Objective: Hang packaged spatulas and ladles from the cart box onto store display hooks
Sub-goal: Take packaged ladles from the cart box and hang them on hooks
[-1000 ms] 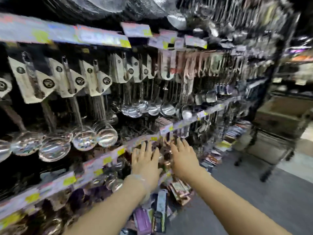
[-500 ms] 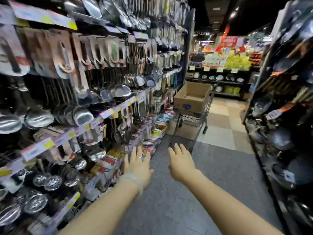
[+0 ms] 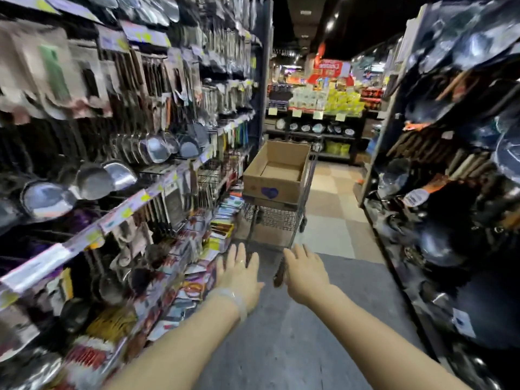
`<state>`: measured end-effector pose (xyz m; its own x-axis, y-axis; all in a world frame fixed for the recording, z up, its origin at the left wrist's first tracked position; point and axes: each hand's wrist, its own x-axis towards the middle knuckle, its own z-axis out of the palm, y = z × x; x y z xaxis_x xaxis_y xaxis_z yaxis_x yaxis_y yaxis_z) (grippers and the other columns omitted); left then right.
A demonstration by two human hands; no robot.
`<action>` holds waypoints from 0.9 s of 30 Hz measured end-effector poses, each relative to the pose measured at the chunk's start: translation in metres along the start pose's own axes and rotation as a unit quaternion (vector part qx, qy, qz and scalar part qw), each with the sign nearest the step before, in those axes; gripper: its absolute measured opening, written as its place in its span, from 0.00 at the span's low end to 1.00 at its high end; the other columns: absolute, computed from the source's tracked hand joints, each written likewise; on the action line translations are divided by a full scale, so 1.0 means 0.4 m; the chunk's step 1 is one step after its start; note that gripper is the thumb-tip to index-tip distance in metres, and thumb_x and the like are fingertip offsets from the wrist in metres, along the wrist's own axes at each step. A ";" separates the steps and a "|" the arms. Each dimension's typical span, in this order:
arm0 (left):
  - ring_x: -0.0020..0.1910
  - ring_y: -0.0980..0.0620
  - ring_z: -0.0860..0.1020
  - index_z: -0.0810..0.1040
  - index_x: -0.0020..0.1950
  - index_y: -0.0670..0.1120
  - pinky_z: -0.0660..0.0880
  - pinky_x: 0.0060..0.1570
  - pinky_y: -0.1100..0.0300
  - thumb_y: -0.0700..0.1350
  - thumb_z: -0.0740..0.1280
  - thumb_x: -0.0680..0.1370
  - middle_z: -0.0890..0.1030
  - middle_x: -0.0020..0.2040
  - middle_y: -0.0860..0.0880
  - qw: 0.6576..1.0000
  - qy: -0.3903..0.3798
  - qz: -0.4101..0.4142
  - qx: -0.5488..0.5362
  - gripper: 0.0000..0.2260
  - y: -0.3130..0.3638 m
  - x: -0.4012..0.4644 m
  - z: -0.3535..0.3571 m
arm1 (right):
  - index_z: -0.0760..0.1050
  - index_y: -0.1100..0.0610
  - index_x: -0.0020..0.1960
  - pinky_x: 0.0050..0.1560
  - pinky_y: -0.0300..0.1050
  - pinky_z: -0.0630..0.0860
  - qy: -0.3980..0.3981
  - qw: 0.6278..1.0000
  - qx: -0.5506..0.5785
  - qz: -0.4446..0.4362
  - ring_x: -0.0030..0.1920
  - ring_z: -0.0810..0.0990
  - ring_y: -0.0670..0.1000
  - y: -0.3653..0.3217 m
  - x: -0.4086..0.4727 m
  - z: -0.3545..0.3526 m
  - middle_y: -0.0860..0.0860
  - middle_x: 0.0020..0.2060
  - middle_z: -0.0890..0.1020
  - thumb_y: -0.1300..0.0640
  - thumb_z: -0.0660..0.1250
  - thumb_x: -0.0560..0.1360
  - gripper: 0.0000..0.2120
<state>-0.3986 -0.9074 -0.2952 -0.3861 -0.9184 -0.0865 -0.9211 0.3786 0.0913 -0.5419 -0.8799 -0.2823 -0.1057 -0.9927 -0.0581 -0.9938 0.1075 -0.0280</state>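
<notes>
Both of your hands are stretched out ahead of you over the grey aisle floor (image 3: 295, 333), and both are empty. Your left hand (image 3: 239, 274) has its fingers straight and a little spread, with a clear band at the wrist; your right hand (image 3: 305, 273) is likewise flat and relaxed, holding nothing. Neither touches the cart or the shelving.

The cardboard box (image 3: 277, 171) sits on top of the wire shopping cart (image 3: 274, 220), which stands further down the aisle, near the left-hand display and well apart from your hands. As far as the open top shows, its inside looks bare: a plain cardboard floor, no packages sticking up. The near corners are hidden by the front wall, so something flat could lie there unseen.

The left display (image 3: 126, 136) is already thick with stock. Carded utensils and steel ladles (image 3: 92, 180) hang in crowded rows from the hooks, above the price rails (image 3: 132, 204), though motion blur keeps you from telling spatulas from other tools or spotting a free hook.

Judging from this, most of the hanging looks done. What is left is to reach the cart, check the box for any remaining pieces, and hang those if there are any.
</notes>
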 end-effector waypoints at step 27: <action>0.76 0.44 0.40 0.49 0.76 0.50 0.46 0.73 0.46 0.56 0.55 0.79 0.41 0.77 0.45 0.996 -0.032 -0.066 -0.053 0.28 -0.093 1.517 -0.029 | 0.59 0.58 0.71 0.73 0.54 0.56 -0.047 0.996 0.075 0.002 0.75 0.52 0.60 0.412 1.470 0.003 0.57 0.74 0.58 0.61 0.63 0.74 0.27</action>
<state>-0.5979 -1.4804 -0.3395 -0.2673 -0.9489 -0.1675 -0.9547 0.2372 0.1797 -0.7679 -1.4457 -0.3221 -0.0982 -0.9836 -0.1513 -0.9765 0.1245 -0.1758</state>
